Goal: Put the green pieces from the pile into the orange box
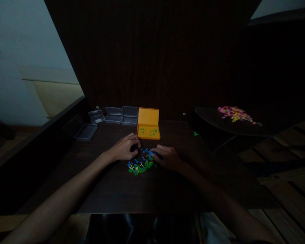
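A loose heap of small plastic pieces (142,166), green, blue, white and yellow, lies on the dark tabletop between my hands. My left hand (127,147) rests at the heap's upper left, fingers curved and the thumb apart from them; nothing shows in it. At the right side, my right hand (167,156) has its fingers bent in, fingertips and thumb close together over blue pieces; what they hold, if anything, is too small to make out. Just beyond my left hand stands an orange case (148,136), lid up, with several small green pieces inside.
Clear plastic boxes with raised lids, one box (129,120) beside the orange case, stand along the back and left of the dark table (112,193). A pink and yellow pile (235,113) lies on a dark surface at right. A green piece (196,133) sits near the table's right edge.
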Demonstrator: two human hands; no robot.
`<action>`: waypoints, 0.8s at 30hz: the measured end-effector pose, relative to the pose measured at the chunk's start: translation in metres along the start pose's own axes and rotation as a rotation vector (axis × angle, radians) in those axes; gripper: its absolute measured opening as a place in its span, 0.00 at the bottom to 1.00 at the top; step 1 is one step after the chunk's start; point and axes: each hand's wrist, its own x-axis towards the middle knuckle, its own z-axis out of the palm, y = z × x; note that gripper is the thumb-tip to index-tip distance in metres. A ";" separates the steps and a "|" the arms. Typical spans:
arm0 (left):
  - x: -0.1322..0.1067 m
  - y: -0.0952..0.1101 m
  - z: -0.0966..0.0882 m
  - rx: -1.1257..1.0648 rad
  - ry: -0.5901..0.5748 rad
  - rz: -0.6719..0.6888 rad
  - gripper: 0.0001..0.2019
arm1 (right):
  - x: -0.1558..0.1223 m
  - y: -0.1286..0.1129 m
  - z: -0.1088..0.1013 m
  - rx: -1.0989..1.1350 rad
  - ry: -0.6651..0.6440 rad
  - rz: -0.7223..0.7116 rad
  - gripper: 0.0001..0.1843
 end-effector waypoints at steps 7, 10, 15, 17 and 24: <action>0.002 -0.003 0.005 0.010 -0.013 -0.048 0.04 | 0.001 0.006 -0.003 0.177 0.058 -0.078 0.12; 0.001 -0.003 0.007 0.000 -0.007 -0.046 0.04 | 0.002 0.008 -0.005 0.254 0.078 -0.107 0.12; 0.001 -0.004 0.008 -0.010 -0.006 -0.031 0.03 | 0.002 0.008 -0.005 0.276 0.065 -0.110 0.09; 0.001 -0.004 0.009 -0.013 -0.013 -0.031 0.02 | 0.002 0.008 -0.004 0.266 0.064 -0.108 0.09; 0.003 -0.007 0.006 -0.050 0.016 -0.081 0.06 | 0.001 0.008 -0.005 0.242 0.035 -0.095 0.07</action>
